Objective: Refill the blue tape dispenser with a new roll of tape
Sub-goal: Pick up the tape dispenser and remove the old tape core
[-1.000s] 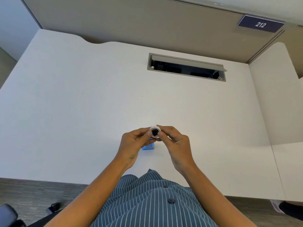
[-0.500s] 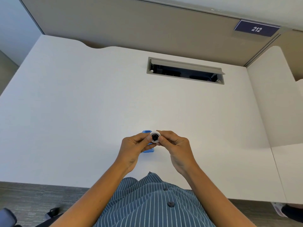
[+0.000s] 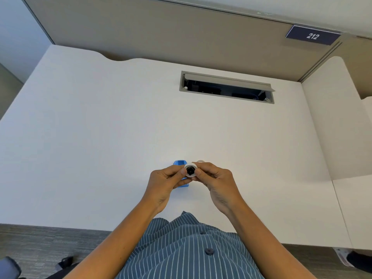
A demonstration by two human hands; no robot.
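A small white roll of tape (image 3: pixel 190 171) with a dark hub in its centre is being held up above the white surface (image 3: pixel 100 137), its open face turning toward the camera. The left hand (image 3: pixel 166 183) is pinching the roll's left edge, the thumb and fingers (image 3: pixel 182 171) closing on it, while the right hand (image 3: pixel 216 181) is gripping the right edge the same way, its fingers (image 3: pixel 198 171) curling in against the rim. Both hands are meeting at the roll, knuckles near each other.

Directly beneath and behind the left hand, the blue tape dispenser (image 3: pixel 179 163) is sitting on the surface; only its far end and a sliver at its near corner are showing past the fingers, so how it is lying cannot be told in full. Just beyond the right hand's fingertips a second pale ring-shaped thing (image 3: pixel 199 161) is peeking out on the surface, too hidden to make out clearly.

Farther back, an open cable hatch (image 3: pixel 226 87) is set into the surface, its grey lid tilting up. Behind that a beige partition (image 3: pixel 161 33) is standing, carrying a dark sign reading 212 (image 3: pixel 312 35). At the bottom, a blue striped shirt (image 3: pixel 187 248) is filling the near edge.
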